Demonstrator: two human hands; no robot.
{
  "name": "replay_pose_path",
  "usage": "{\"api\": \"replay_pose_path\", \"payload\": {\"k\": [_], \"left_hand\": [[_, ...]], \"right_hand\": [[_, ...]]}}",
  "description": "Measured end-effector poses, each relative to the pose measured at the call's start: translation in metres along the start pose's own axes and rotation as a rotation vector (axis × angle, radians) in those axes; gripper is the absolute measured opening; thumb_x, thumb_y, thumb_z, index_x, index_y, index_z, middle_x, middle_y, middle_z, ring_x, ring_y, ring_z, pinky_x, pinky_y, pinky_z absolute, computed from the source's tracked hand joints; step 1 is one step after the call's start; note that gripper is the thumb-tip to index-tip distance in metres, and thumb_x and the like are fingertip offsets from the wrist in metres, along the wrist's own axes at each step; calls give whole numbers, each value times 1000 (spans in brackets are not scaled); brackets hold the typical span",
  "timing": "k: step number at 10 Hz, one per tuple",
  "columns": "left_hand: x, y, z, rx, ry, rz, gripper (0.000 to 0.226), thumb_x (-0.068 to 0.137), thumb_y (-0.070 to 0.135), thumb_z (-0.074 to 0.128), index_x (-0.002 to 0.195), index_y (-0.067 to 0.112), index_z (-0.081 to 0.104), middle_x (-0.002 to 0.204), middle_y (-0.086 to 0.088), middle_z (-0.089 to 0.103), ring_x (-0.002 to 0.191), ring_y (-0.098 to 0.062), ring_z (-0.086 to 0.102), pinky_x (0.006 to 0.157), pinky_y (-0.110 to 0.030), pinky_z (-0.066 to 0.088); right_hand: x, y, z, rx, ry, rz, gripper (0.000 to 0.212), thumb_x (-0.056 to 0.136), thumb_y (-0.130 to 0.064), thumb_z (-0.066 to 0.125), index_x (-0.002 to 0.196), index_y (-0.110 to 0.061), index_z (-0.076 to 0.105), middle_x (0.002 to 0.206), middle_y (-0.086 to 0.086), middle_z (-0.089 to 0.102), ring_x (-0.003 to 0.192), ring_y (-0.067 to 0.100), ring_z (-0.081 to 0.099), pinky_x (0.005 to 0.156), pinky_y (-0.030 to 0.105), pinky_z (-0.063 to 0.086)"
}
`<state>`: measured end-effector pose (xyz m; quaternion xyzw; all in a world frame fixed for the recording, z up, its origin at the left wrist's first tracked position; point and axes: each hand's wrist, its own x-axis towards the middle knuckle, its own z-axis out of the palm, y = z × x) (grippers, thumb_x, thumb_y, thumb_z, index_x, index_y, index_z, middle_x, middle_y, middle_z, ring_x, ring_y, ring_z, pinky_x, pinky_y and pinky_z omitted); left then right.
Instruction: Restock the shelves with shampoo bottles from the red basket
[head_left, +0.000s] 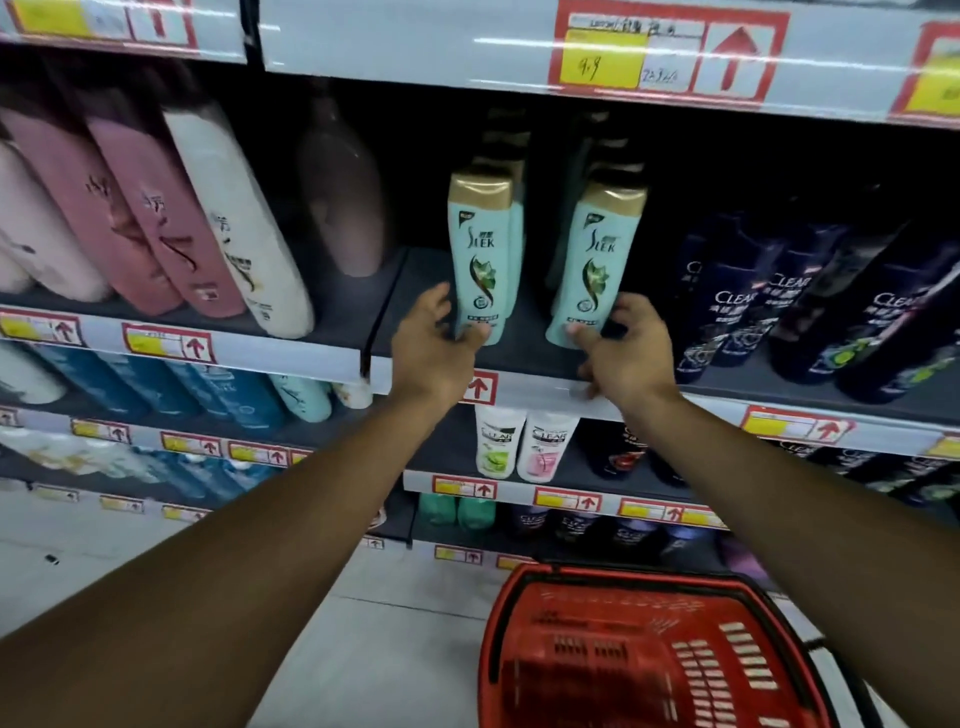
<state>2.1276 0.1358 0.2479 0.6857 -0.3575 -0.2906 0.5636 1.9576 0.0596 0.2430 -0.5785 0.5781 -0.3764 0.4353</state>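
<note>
Dark shelf (519, 353): two mint shampoo bottles (479, 260) upright; red basket (644, 654) on floor (405, 639)

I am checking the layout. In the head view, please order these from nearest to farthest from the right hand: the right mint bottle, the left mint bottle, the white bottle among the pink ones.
1. Right mint bottle: touched by the right hand.
2. Left mint bottle: further left, at the left hand.
3. White bottle: far left, leaning.

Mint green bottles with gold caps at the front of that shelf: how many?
2: the left bottle at the left hand, the right bottle at the right hand. More stand hidden behind each.
</note>
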Motion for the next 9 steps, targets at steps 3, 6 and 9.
{"api": "replay_pose_path", "payload": {"k": [3,6,9], "left_hand": [[17,-14,15,96,10,81,46,80,2,78,124,10,65,114,-7,74,100,-16,72,91,-32,58],[29,-12,17,242,-39,53,33,83,7,77,115,8,66,116,-6,75,105,-18,71,95,-38,58],[-1,-3,14,164,81,171,56,82,7,79,133,7,54,112,2,59,104,-11,58,92,-20,50]], "right_hand": [[8,5,-16,-230,-79,-142,33,93,-23,72,124,-18,60,122,3,72,95,24,68,75,40,60],[12,-1,-18,-163,-141,-16,31,99,-19,64,126,-20,49,124,3,61,79,29,64,44,30,53],[-28,13,-41,104,12,-47,56,97,-28,67,142,-12,39,144,1,47,87,31,67,51,30,58]]}}
